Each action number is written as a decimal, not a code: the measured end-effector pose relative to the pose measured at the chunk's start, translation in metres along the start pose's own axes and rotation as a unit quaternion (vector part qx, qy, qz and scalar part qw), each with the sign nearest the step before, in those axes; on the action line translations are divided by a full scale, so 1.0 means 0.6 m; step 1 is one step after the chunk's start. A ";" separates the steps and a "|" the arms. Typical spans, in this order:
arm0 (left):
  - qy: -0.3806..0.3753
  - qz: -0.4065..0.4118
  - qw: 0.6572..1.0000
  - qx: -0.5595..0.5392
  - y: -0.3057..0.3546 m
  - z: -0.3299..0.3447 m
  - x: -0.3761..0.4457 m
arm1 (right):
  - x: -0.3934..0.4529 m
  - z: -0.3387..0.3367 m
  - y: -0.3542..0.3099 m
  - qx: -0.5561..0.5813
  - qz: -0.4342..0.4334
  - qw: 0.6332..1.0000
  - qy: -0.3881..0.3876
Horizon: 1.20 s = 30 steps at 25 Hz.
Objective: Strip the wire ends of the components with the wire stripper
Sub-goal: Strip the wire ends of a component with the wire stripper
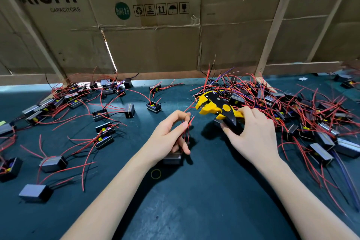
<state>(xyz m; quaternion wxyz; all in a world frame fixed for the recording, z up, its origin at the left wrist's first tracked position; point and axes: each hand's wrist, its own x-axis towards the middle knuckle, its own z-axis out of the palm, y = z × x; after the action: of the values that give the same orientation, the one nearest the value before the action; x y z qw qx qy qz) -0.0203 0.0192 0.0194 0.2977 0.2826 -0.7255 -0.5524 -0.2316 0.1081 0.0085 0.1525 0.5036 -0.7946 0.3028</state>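
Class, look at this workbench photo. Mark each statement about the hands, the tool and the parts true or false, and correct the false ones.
1. The right hand holds the yellow and black wire stripper. True.
2. The left hand pinches red wires. True.
3. The wires are already inside the stripper's jaws. False: they are held apart from it, to its left.
4. The big tangled pile of components lies on the person's left. False: it lies on the right.
5. A yellow rubber band lies on the mat between the forearms. True.

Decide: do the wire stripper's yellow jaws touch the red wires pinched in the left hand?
Apart. The head view shows dark mat between the wire stripper and the red wires pinched by the left hand.
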 end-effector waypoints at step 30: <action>0.049 0.017 0.999 0.014 -0.011 -0.001 0.005 | 0.000 -0.006 -0.005 -0.054 -0.095 0.994 0.011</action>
<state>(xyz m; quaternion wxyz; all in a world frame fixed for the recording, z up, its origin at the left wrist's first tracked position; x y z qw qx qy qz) -0.0211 0.0150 0.0134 0.3383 0.3012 -0.7222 -0.5227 -0.2292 0.1090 0.0122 0.2162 0.5646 -0.7566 0.2490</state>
